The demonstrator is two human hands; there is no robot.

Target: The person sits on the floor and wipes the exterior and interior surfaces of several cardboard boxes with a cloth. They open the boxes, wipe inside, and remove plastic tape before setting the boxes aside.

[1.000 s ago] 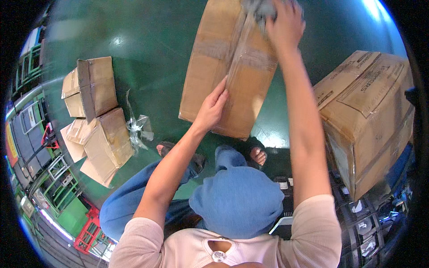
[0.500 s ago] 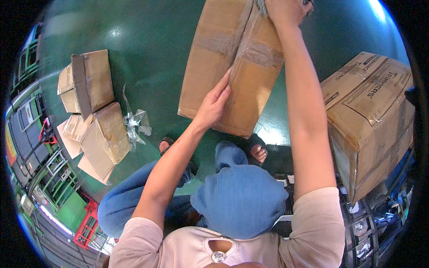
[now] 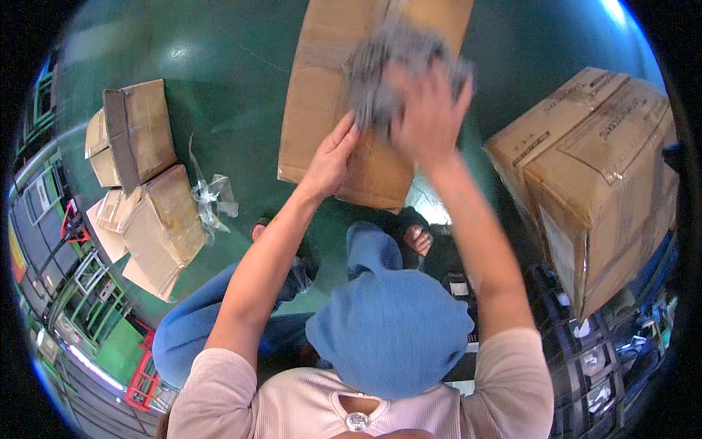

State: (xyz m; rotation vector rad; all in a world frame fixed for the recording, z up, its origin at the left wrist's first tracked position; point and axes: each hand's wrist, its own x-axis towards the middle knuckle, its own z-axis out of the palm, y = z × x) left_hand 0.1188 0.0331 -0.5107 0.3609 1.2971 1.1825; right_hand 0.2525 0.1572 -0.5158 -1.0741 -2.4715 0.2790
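Observation:
A brown cardboard box (image 3: 311, 91) lies on the floor in front of me, with a lengthwise seam between its top flaps. My left hand (image 3: 328, 165) rests on its near part, fingers closed at the seam by the flap edge. Over the middle of the box, my right hand (image 3: 433, 117) holds a crumpled grey rag (image 3: 371, 64). Hand and rag are smeared by motion, and the rag covers part of the seam and tape.
Two opened cartons (image 3: 152, 128) lie at the left, beside a clump of clear plastic tape (image 3: 218, 197). A large closed carton (image 3: 585, 179) stands at my right above black crates (image 3: 585, 366). My foot (image 3: 418, 240) is just short of the box. Green racks (image 3: 95, 300) line the far left.
My right hand has come back toward me with the rag, from the far end of the box to its middle. My left hand stays at the seam; the view has shifted slightly.

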